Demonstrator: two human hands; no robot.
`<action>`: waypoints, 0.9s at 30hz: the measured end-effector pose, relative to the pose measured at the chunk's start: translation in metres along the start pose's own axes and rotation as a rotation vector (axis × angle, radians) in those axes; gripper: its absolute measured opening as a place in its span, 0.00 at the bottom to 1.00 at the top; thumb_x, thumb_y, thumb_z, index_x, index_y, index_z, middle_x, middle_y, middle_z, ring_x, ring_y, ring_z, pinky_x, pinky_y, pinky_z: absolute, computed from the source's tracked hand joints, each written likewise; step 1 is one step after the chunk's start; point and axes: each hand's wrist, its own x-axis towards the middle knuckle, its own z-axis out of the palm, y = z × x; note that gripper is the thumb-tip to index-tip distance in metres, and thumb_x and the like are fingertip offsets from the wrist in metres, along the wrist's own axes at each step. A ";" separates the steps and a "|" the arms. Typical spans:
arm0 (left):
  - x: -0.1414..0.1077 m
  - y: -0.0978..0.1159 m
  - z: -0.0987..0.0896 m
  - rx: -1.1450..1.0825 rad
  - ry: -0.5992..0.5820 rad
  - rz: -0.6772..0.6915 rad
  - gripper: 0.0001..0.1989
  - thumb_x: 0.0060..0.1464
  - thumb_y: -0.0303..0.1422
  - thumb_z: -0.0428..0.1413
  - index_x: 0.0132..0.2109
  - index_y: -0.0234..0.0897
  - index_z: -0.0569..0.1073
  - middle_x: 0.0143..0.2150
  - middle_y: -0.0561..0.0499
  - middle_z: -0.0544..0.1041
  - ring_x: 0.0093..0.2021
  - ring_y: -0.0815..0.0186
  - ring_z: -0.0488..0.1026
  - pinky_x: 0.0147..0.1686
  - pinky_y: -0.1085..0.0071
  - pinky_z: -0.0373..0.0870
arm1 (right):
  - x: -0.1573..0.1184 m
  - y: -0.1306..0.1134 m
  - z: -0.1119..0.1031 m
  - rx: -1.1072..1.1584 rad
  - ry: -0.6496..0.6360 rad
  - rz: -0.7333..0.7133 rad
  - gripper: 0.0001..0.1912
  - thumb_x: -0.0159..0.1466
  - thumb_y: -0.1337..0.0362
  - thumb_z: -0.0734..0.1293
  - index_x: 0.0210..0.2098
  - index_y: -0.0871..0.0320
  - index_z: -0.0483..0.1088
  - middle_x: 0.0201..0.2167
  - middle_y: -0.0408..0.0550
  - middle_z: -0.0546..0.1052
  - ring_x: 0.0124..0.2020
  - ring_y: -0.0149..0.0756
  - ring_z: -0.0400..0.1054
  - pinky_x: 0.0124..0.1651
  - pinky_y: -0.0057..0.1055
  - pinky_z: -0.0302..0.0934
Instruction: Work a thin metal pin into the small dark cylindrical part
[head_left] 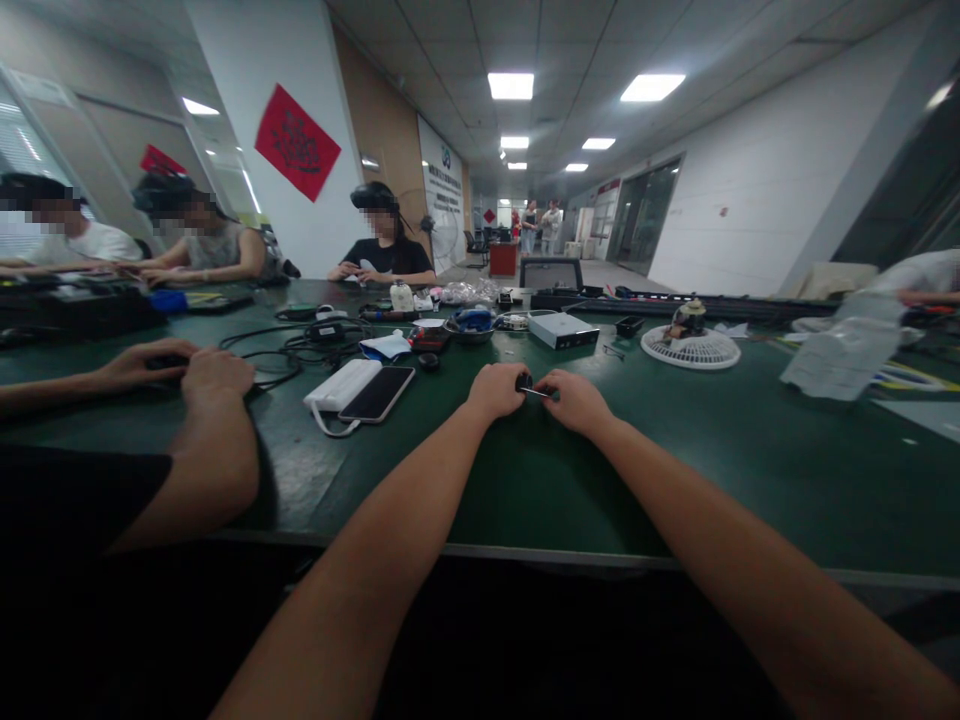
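Your left grip (495, 390) and right grip (574, 402) are curled nearly shut and close together, both pinching a small black part (523, 381). Your fingers hide most of it, so its shape is hard to make out, though a thin metal pin (537, 393) shows on the right. It sits mid-way along the green surface (675, 480), well right of a phone (377, 393).
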 end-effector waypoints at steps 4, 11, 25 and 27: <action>0.001 -0.001 0.001 0.003 -0.004 0.000 0.15 0.65 0.38 0.56 0.55 0.35 0.73 0.53 0.44 0.75 0.51 0.58 0.74 0.52 0.53 0.73 | 0.000 0.001 0.001 -0.003 0.015 0.004 0.13 0.63 0.67 0.68 0.46 0.52 0.78 0.44 0.46 0.81 0.44 0.40 0.74 0.48 0.31 0.64; 0.001 -0.001 0.002 -0.004 -0.007 0.003 0.15 0.65 0.39 0.56 0.54 0.35 0.73 0.53 0.44 0.75 0.51 0.57 0.74 0.53 0.53 0.73 | 0.000 0.002 0.002 0.003 0.039 -0.017 0.13 0.63 0.68 0.69 0.46 0.52 0.79 0.44 0.46 0.81 0.43 0.40 0.74 0.48 0.31 0.64; 0.001 0.000 0.002 -0.061 0.022 0.072 0.15 0.64 0.39 0.57 0.51 0.35 0.75 0.46 0.46 0.79 0.48 0.59 0.76 0.51 0.54 0.72 | 0.002 0.006 0.004 0.057 0.096 -0.070 0.14 0.62 0.72 0.69 0.44 0.53 0.79 0.43 0.46 0.81 0.42 0.39 0.74 0.49 0.31 0.65; 0.001 0.000 0.001 -0.070 0.035 0.079 0.14 0.62 0.38 0.58 0.51 0.35 0.76 0.45 0.46 0.80 0.46 0.58 0.77 0.51 0.56 0.72 | 0.002 0.006 0.005 0.061 0.097 -0.073 0.13 0.61 0.72 0.69 0.44 0.53 0.79 0.43 0.47 0.81 0.41 0.39 0.74 0.48 0.31 0.65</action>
